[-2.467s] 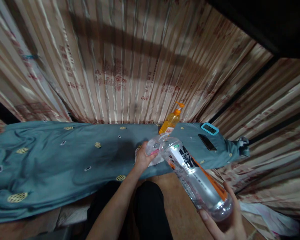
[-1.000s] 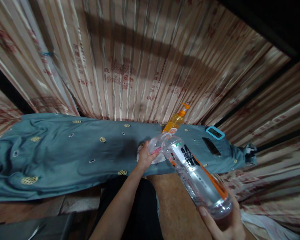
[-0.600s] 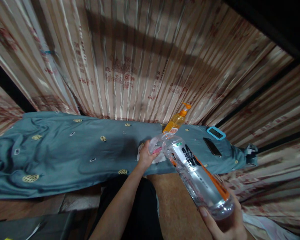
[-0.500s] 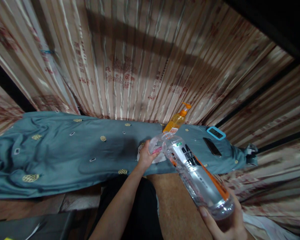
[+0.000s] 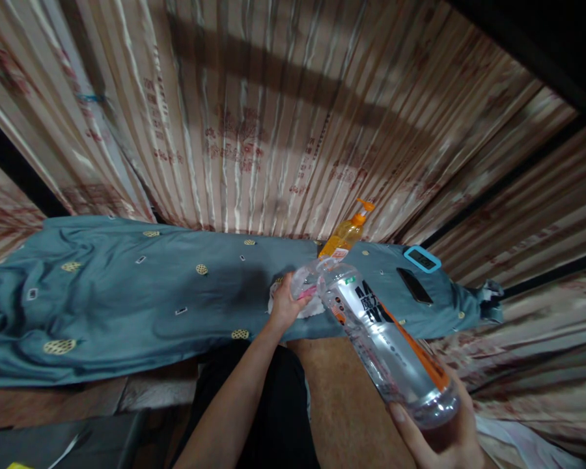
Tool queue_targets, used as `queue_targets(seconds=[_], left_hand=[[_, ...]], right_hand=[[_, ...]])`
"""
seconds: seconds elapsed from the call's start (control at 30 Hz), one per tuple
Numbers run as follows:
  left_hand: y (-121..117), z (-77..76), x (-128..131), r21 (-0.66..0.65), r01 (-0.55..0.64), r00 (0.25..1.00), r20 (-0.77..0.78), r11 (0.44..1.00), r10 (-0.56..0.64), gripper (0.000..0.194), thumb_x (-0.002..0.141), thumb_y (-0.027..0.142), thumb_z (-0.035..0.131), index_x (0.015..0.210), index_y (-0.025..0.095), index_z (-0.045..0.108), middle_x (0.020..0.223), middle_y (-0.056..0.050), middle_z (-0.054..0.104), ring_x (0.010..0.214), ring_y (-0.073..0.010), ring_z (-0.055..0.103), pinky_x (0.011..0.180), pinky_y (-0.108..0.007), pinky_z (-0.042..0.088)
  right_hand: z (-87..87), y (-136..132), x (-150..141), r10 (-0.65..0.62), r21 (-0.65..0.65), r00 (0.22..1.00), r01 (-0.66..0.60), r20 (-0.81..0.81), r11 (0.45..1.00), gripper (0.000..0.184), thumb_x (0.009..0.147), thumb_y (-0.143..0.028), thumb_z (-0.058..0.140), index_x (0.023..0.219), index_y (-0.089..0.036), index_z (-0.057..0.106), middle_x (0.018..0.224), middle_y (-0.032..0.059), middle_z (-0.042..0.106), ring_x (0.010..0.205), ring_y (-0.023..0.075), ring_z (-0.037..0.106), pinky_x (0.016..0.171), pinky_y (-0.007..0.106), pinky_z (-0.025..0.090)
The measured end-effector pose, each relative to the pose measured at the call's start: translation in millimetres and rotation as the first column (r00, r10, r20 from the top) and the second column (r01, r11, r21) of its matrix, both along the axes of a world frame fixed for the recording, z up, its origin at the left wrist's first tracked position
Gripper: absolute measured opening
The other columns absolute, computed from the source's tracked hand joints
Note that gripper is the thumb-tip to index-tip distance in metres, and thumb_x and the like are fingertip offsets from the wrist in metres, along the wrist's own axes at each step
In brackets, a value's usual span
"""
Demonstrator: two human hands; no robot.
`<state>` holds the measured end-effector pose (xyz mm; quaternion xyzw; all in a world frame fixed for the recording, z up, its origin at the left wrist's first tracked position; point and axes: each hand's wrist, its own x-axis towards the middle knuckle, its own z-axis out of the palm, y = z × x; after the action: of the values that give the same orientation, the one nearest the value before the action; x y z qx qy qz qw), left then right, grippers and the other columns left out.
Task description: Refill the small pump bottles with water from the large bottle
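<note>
My right hand is wrapped round the base of a large clear plastic bottle with a silver, orange and black label. The bottle is tilted, its neck pointing up and left. My left hand is closed on a small clear plastic container with a pink patch on it. The bottle's neck meets or overlaps this container; I cannot tell whether they touch. Beneath my left hand lies a crumpled white cloth or tissue. Just behind stands an orange pump bottle.
A grey-green cloth with pineapple prints covers the long narrow surface. On its right side lie a dark phone and a blue-framed digital clock. Patterned curtains hang close behind. A dark seat is at lower left.
</note>
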<state>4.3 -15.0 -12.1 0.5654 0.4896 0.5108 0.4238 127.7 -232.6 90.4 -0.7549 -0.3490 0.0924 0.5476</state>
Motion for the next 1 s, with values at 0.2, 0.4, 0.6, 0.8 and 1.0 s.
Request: queue_targets(seconds=[0.2,0.4,0.6,0.8,1.0], left_hand=[[0,-0.9,0,0.002,-0.006,1.000,-0.005,1.000,0.006,0.050,0.058,0.011,0.083,0.103,0.021,0.063,0.095,-0.003,0.074,0.094,-0.0254,0.069,0.087,-0.033,0.053],[2,-4.8,1,0.003,-0.010,1.000,-0.006,1.000,0.010,0.051,0.059,0.012,0.084,0.105,0.021,0.062,0.095,-0.003,0.074,0.093,-0.0254,0.070,0.086,-0.037,0.054],[3,-9.8,3,0.022,-0.026,0.999,0.028,0.999,0.025,0.054,0.057,0.011,0.085,0.105,0.023,0.063,0.096,-0.003,0.075,0.094,-0.0250,0.069,0.087,-0.035,0.053],[3,-8.4,2,0.044,-0.013,0.999,0.046,0.999,0.011,0.050,0.057,0.014,0.085,0.102,0.022,0.064,0.092,-0.002,0.074,0.090,-0.0243,0.069,0.085,-0.035,0.054],[3,-9.1,2,0.051,-0.013,0.997,0.079,0.999,0.009,0.049,0.056,0.014,0.084,0.100,0.022,0.064,0.091,-0.002,0.074,0.089,-0.0233,0.069,0.083,-0.034,0.053]], right_hand=[[4.7,1,-4,-0.024,-0.011,0.999,0.024,-0.039,1.000,0.118,0.056,-0.073,0.075,0.150,-0.012,0.036,0.133,0.0190,0.055,0.114,0.0334,0.056,0.100,0.047,0.044],[3.3,1,-1,-0.023,-0.030,1.000,0.023,0.006,0.999,0.119,0.057,-0.076,0.073,0.149,-0.010,0.037,0.133,0.0196,0.055,0.115,0.0347,0.057,0.098,0.048,0.046],[1.3,0,-1,-0.024,-0.019,1.000,0.025,0.008,1.000,0.116,0.058,-0.074,0.074,0.149,-0.013,0.037,0.131,0.0177,0.057,0.110,0.0314,0.060,0.096,0.047,0.049],[-6.4,-5,8,0.011,-0.020,0.998,-0.010,0.065,1.000,0.105,0.065,-0.068,0.075,0.148,-0.016,0.039,0.132,0.0160,0.059,0.113,0.0314,0.061,0.098,0.049,0.050],[-14.1,-8,16,0.054,-0.030,0.987,-0.050,0.151,0.998,0.097,0.071,-0.062,0.074,0.149,-0.017,0.038,0.131,0.0140,0.059,0.114,0.0302,0.062,0.097,0.046,0.051]])
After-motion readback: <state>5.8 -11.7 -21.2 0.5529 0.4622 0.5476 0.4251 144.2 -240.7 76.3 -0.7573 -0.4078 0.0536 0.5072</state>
